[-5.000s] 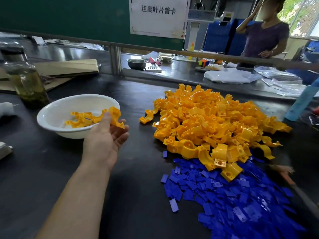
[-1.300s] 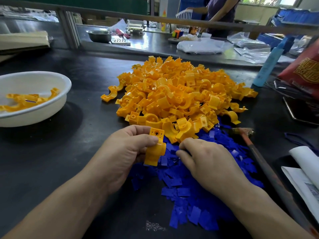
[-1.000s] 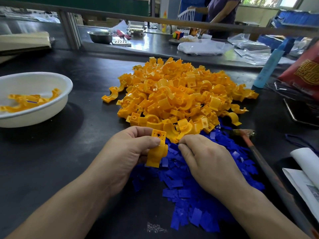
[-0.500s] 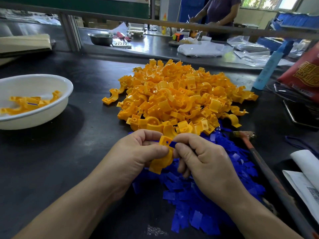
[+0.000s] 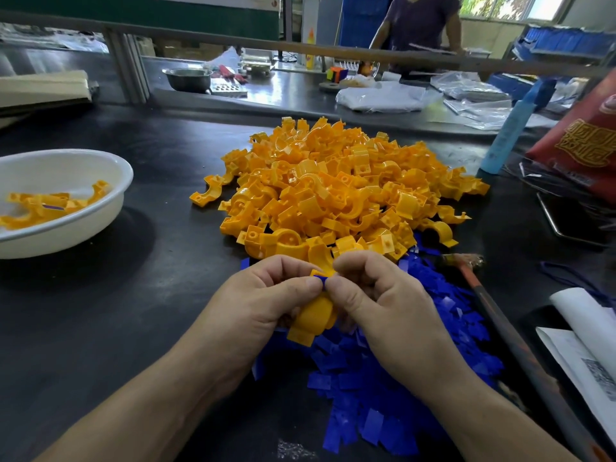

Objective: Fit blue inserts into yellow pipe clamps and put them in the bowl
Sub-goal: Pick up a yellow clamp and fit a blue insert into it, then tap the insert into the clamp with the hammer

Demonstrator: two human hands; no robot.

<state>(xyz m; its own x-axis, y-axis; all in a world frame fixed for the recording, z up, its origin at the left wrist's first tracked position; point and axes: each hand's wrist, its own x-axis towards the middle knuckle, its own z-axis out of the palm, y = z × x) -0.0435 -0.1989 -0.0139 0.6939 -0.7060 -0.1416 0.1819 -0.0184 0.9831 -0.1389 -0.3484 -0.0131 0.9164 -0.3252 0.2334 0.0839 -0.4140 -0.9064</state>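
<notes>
Pressing an insert into a clamp

Left hand steadies the clamp while the right hand pinches the insert at its top end.

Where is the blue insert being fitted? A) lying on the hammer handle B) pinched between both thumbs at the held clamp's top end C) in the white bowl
B: the blue insert shows between the thumbs of left hand and right hand, atop the yellow clamp.

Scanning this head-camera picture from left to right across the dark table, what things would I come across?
bowl → clamp pile → blue bottle → red bag
</notes>
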